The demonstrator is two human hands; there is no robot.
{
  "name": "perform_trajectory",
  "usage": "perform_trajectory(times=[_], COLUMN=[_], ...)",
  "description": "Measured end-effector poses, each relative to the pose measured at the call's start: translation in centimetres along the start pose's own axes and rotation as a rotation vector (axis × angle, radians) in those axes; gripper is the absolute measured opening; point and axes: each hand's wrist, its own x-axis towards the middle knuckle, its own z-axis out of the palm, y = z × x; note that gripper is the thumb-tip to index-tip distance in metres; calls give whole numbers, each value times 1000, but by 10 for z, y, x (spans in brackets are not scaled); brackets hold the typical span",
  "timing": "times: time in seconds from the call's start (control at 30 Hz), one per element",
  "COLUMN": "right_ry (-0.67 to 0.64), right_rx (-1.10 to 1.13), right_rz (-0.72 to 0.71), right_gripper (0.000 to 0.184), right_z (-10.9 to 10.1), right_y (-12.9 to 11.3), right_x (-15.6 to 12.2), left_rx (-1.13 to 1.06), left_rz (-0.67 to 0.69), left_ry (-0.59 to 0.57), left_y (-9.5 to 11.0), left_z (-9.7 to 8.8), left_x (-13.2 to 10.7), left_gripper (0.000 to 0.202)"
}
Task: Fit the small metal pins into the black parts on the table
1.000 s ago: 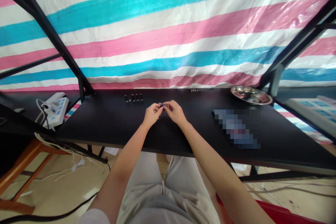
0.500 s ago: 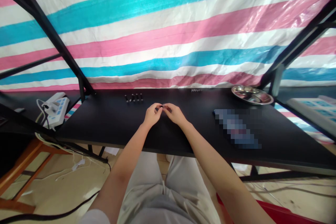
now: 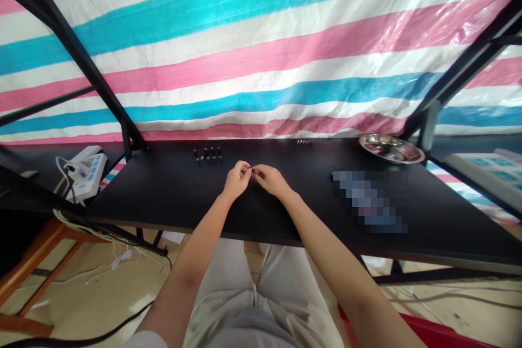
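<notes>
Right hand (image 3: pixel 272 180) left of plate (image 3: pixel 391 150)

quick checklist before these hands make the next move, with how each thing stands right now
1. Small dark piece at the fingers of both hands: ok, it shows between the left hand and the right hand.
2. Exact shape and seating of that piece: cannot tell, too small and partly covered.
3. Row of short dark pieces lying apart from the left hand: ok.
4. Small shiny pieces on the table, near its back edge: ok, grouped together.
5. Metal dish away from the hands: ok, at the far right corner.
6. Identity of the pixelated item: cannot tell.
</notes>
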Motion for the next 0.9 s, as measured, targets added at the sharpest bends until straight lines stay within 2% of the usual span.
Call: perform_trajectory(times=[0.07, 0.17, 0.3, 0.47, 0.57, 0.73, 0.9], right_ry=[12, 112, 260, 247, 209, 140, 95], right_rx=[1, 56, 84, -129, -193, -266, -301], right_rz=[3, 64, 229, 471, 545, 577, 579], right_gripper=[20, 22, 26, 17, 15, 13, 15], right_z=[0, 0, -11, -37, -47, -47, -45], right_y=[1, 9, 38, 85, 105, 123, 128], right_x=[1, 7, 26, 54, 67, 81, 89], left_rx=[-10, 8, 121, 185, 217, 295, 307], left_rz=[-5, -2, 65, 99, 106, 112, 107], left_ry=[4, 21, 32, 17, 2, -22, -36], left_y=[0, -2, -5, -4, -3, -3, -2], left_z=[0, 1, 1, -1, -1, -2, -3], left_x=[0, 0, 0, -1, -2, -1, -1], left_gripper=[13, 15, 16, 19, 19, 20, 20])
